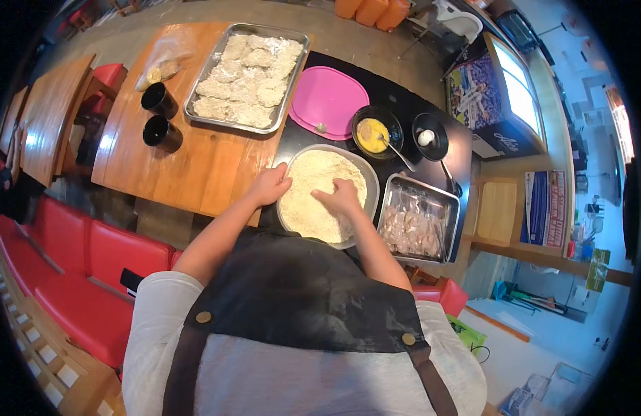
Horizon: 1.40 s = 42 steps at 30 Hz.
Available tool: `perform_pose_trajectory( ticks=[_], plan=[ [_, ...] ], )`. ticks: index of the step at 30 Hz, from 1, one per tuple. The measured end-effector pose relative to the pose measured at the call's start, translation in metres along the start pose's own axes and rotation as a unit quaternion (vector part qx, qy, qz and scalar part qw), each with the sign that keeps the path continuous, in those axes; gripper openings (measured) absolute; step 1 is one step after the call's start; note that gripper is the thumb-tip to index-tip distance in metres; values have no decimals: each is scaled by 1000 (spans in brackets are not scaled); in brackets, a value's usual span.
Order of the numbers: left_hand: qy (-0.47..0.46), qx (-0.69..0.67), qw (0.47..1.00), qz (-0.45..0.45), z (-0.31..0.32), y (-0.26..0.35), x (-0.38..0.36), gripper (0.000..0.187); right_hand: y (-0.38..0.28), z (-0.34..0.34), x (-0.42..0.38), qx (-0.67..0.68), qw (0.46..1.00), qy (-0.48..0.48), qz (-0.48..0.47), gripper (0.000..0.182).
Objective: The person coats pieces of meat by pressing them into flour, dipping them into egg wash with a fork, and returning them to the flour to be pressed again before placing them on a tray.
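Observation:
A wide bowl of pale yellow crumbs (306,201) stands at the table edge in front of the apron. My left hand (270,184) rests on the bowl's left rim, fingers closed round its edge. Over the crumbs, my right hand (340,198) reaches down with its fingers apart, the tips touching them. To the right is a metal tray of raw meat pieces (412,225). Behind the bowl sit a black bowl of beaten egg (373,136) with a spoon and a pink lid (329,100). A large metal tray of coated pieces (248,80) lies at the back left.
Two black cups (161,134) and a plastic bag (164,64) are on the wooden table (126,159). A small black pan (431,142) holds an egg at the right. Red seats (126,249) line the left, and a printed box (487,97) stands at the right.

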<state>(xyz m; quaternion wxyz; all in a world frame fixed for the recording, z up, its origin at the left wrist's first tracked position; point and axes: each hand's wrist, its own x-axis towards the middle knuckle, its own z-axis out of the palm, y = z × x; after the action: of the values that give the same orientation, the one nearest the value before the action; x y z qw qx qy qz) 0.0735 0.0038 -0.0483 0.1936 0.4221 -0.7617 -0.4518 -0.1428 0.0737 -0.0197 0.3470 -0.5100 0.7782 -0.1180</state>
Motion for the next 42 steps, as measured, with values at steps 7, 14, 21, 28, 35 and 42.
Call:
perform_pose_trajectory(
  ticks=[7, 14, 21, 28, 35, 42],
  plan=[
    [-15, -12, 1000, -15, -3, 5, 0, 28, -20, -2, -1, 5, 993, -102, -62, 51],
    [9, -1, 1000, -1, 0, 2, 0, 29, 3, -32, -1, 50, 979, 39, -194, 32],
    [0, 9, 1000, -12, -4, 10, -2, 30, 21, -25, 12, 126, 990, -57, -10, 32],
    [-4, 51, 998, -30, -10, 19, -5, 30, -7, -42, -15, -39, 957, 162, -236, 15],
    [-31, 61, 997, -32, -15, 26, -7, 33, -22, -41, -22, -156, 950, 147, -227, 14],
    [-59, 38, 997, -18, -23, 28, -5, 35, -61, -71, -8, -73, 959, 154, -225, 13]
  ],
)
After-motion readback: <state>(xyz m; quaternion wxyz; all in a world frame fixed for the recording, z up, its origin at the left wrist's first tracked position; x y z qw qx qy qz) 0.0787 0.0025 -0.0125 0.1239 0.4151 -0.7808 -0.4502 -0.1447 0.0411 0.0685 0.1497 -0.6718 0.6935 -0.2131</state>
